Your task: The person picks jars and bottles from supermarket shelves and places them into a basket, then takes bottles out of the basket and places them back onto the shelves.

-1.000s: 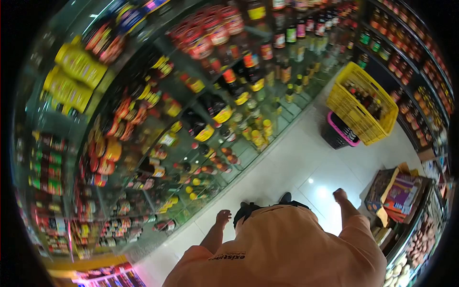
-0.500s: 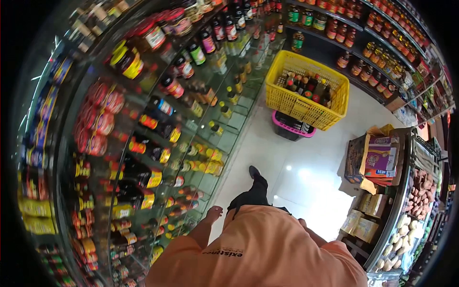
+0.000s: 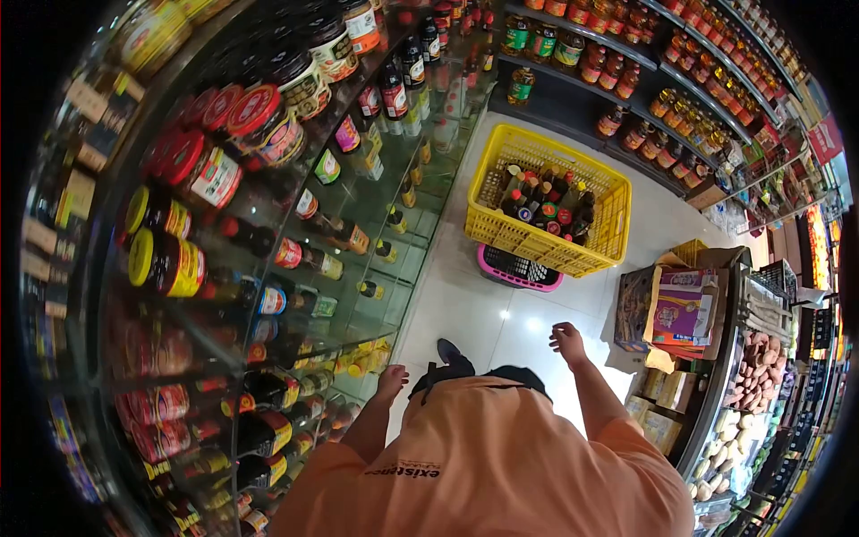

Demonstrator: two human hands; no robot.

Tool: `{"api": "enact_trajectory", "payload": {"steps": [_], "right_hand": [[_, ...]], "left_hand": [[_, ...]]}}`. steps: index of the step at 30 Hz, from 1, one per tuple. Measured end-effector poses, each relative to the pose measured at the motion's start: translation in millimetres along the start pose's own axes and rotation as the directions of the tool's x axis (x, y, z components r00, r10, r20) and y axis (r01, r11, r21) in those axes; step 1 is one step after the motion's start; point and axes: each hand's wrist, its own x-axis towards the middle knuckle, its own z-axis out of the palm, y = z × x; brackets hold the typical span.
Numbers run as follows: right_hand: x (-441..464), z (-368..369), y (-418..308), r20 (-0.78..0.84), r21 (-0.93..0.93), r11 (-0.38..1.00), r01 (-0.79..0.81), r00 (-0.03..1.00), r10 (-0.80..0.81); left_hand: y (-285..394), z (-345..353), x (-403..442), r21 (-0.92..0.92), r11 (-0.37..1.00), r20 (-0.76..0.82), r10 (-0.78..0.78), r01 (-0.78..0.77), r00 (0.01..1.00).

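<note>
My left hand (image 3: pixel 391 382) hangs low beside the glass shelving, its fingers loosely bent with nothing seen in them. It is nearest to some yellow-labelled bottles (image 3: pixel 365 365) on the lower shelf, without touching them. Out over the floor is my right hand (image 3: pixel 566 344), empty, fingers apart. Farther ahead, a yellow plastic crate (image 3: pixel 546 243) holds several dark bottles (image 3: pixel 548 202) with coloured caps. It rests on a black basket with a pink rim (image 3: pixel 519 281).
Glass shelves on the left carry red-lidded jars (image 3: pixel 215 174), yellow-lidded jars (image 3: pixel 166 261) and sauce bottles. Oil bottles (image 3: pixel 677 107) line the dark shelves ahead. On the right stand an open cardboard box (image 3: pixel 684 309) and a produce stand with potatoes (image 3: pixel 716 456). The floor (image 3: pixel 465 295) is glossy tile.
My right hand has come out from beside my body, forward and to the right. The view has shifted, bringing the crate and jars closer. My left hand stays low by the shelves.
</note>
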Motion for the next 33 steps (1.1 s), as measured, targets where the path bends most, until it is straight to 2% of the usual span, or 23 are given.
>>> {"api": "enact_trajectory", "payload": {"steps": [2,5,6,7,8,9,11,12,13,14,15,17,18,19,21,23,24,25,26,28,30,31,33], "right_hand": [[4.7,11.7,-17.3,0.127,-0.167,0.984,0.064,0.991,-0.043],[18.1,24.3,8.7,0.165,-0.611,0.769,0.187,0.98,-0.107],[23.4,28.9,18.6,0.208,-0.724,0.67,0.163,0.978,-0.012],[37.2,35.4,44.1,0.236,-0.82,0.553,0.15,0.968,0.088],[49.9,36.8,74.7,0.272,-0.758,0.617,0.213,0.962,0.002],[58.1,37.6,65.7,0.243,-0.721,0.676,0.153,0.969,0.039],[102.8,34.0,40.5,0.395,-0.806,0.542,0.237,0.898,0.194],[128.3,31.9,29.5,0.544,-0.796,0.39,0.463,0.829,0.128],[156.6,31.1,14.2,0.685,-0.722,0.215,0.658,0.723,0.087],[160.3,32.1,-39.5,0.6,-0.763,0.333,0.554,0.799,0.044],[157.4,34.1,-106.7,0.502,-0.776,0.451,0.441,0.865,0.018],[219.0,36.4,-146.9,0.409,-0.753,0.47,0.461,0.887,-0.215],[236.2,35.9,-174.9,0.352,-0.7,0.53,0.48,0.876,-0.329],[250.0,34.0,-205.1,0.278,-0.639,0.584,0.5,0.858,-0.432],[296.2,30.5,-247.7,0.233,-0.598,0.655,0.462,0.882,-0.41],[327.5,30.7,-287.4,0.079,-0.658,0.701,0.275,0.951,-0.299],[350.3,29.5,-291.6,0.094,-0.659,0.689,0.302,0.942,-0.323],[374.7,24.4,-289.8,0.111,-0.659,0.677,0.327,0.933,-0.343],[401.1,23.0,-286.9,0.128,-0.662,0.701,0.267,0.961,-0.244],[448.0,24.1,-264.4,0.193,-0.66,0.691,0.296,0.955,-0.225],[483.4,31.1,-239.5,0.239,-0.677,0.67,0.306,0.951,-0.194],[487.1,35.8,-238.1,0.193,-0.706,0.66,0.257,0.966,-0.169],[495.2,45.0,-238.0,0.17,-0.737,0.638,0.225,0.974,-0.147]], "left_hand": [[13.6,-2.9,1.2,-0.003,1.0,-0.023,-0.026,0.026,0.999],[-16.7,-22.6,25.8,-0.06,0.997,-0.016,-0.04,0.039,0.999],[-31.9,-30.6,33.1,-0.116,0.993,0.013,-0.025,0.027,1.0],[-32.8,-32.0,30.3,-0.101,0.992,-0.031,-0.073,0.07,0.997],[-33.0,-30.7,26.2,-0.092,0.989,-0.077,-0.122,0.115,0.99],[-40.3,-33.6,25.9,-0.093,0.989,-0.08,-0.123,0.116,0.989],[-57.6,-41.2,26.4,-0.246,0.948,-0.043,-0.22,0.203,0.975],[-64.3,-39.9,22.0,-0.251,0.945,-0.054,-0.229,0.208,0.972],[-68.3,-38.6,18.8,-0.343,0.918,-0.04,-0.227,0.2,0.973],[-71.7,-35.6,17.1,-0.433,0.882,-0.029,-0.22,0.186,0.975],[-74.3,-29.3,12.8,-0.426,0.891,-0.046,-0.198,0.16,0.979],[-48.3,14.9,-17.6,-0.326,0.94,-0.287,-0.2,0.101,0.937],[-91.7,-4.7,2.6,-0.647,0.75,0.035,-0.152,0.138,0.988],[-89.5,12.7,-7.5,-0.698,0.703,0.03,-0.163,0.138,0.986],[-50.4,78.4,-37.7,-0.464,0.874,-0.292,-0.305,0.144,0.907],[-29.6,119.9,-52.7,-0.394,0.913,-0.314,-0.239,0.103,0.919],[-19.6,139.6,-58.0,-0.336,0.934,-0.358,-0.248,0.124,0.9],[10.8,161.1,-73.4,-0.198,0.97,-0.393,-0.208,0.138,0.896],[22.5,178.5,-81.0,-0.118,0.984,-0.414,-0.171,0.134,0.894],[32.8,201.1,-90.3,0.015,0.989,-0.405,-0.127,0.145,0.905],[39.8,226.2,-104.5,0.017,0.99,-0.444,-0.118,0.14,0.888],[39.5,237.6,-110.0,0.034,0.992,-0.471,-0.09,0.12,0.878],[28.0,249.0,-115.5,0.049,0.98,-0.445,-0.153,0.195,0.882]]}}
